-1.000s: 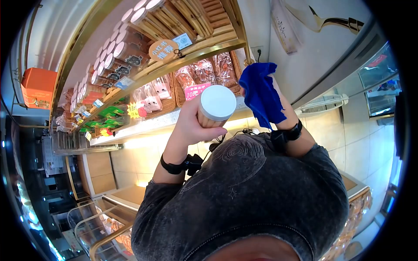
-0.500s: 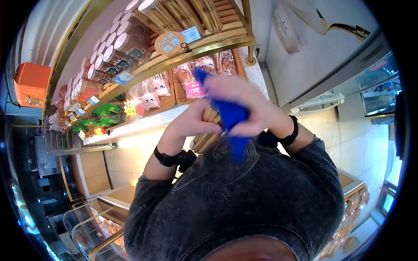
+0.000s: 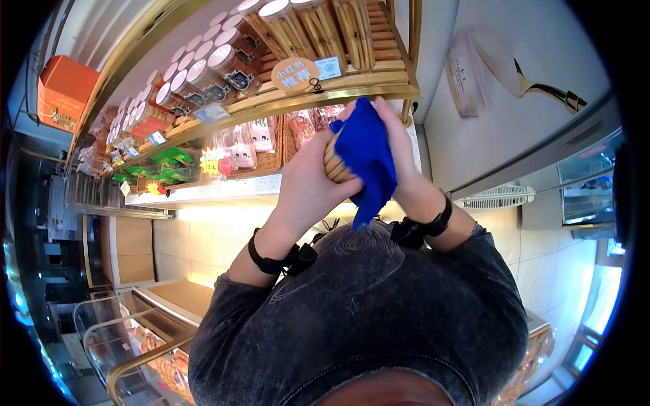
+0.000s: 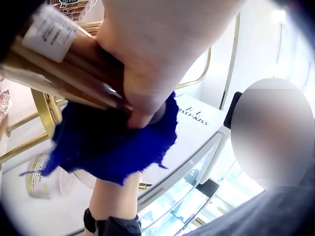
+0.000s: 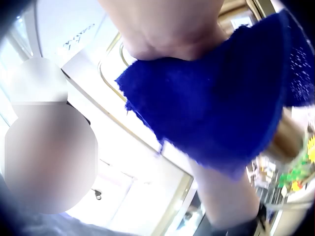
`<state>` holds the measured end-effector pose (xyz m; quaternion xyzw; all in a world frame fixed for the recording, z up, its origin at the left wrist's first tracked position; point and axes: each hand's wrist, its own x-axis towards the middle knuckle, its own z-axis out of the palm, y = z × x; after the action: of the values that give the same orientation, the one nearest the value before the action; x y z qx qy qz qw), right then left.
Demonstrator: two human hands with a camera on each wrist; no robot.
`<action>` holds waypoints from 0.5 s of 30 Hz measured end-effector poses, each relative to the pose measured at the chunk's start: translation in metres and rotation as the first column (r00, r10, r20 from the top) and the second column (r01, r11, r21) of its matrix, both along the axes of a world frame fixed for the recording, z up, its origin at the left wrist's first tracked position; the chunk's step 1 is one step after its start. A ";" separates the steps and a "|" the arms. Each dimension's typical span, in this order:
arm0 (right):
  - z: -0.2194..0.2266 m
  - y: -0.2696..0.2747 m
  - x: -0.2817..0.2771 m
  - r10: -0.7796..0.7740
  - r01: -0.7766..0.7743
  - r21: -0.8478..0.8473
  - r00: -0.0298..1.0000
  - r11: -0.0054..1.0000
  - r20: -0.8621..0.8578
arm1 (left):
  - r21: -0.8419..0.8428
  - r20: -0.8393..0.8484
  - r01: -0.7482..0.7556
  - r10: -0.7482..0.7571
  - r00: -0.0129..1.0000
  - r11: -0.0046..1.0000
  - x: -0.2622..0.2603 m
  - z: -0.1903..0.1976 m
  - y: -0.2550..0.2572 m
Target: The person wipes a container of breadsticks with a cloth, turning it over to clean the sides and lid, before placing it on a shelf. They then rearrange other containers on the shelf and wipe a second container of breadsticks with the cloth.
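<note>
In the head view my left hand (image 3: 308, 183) grips a clear jar (image 3: 333, 162) of light brown sticks, its fingers curled round the side. My right hand (image 3: 405, 162) holds a blue cloth (image 3: 369, 155) against the jar, covering its lid end. The left wrist view shows my left hand (image 4: 157, 44) on the jar (image 4: 64, 64), whose white label faces that camera, with the cloth (image 4: 118, 147) at its end. In the right wrist view the cloth (image 5: 211, 98) spreads below my right hand (image 5: 167, 24) and hides its fingertips; part of the jar (image 5: 288, 135) shows past it.
A gold-edged shelf (image 3: 352, 91) with rows of lidded jars (image 3: 233, 64) stands in front of the hands. Packaged snacks (image 3: 261, 135) lie in baskets below. An orange box (image 3: 68, 91) is at the left, a glass display case (image 3: 101, 325) at the lower left.
The right hand has brought the cloth leftward from apart onto the jar. The lid, seen a second ago, is now covered. Both hands have moved up toward the shelf since the middle frame.
</note>
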<state>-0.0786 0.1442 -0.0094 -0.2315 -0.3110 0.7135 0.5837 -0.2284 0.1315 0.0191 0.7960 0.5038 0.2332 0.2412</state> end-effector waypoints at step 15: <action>-0.050 -0.017 0.003 0.060 -0.090 0.249 0.990 0.964 0.127 | 0.129 0.991 0.001 -0.129 -0.031 0.992 0.005 0.003 0.023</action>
<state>-0.0753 0.1274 -0.0599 -0.1844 -0.4425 0.6744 0.5616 -0.2234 0.1541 0.0222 0.4201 0.1298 0.7435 0.5038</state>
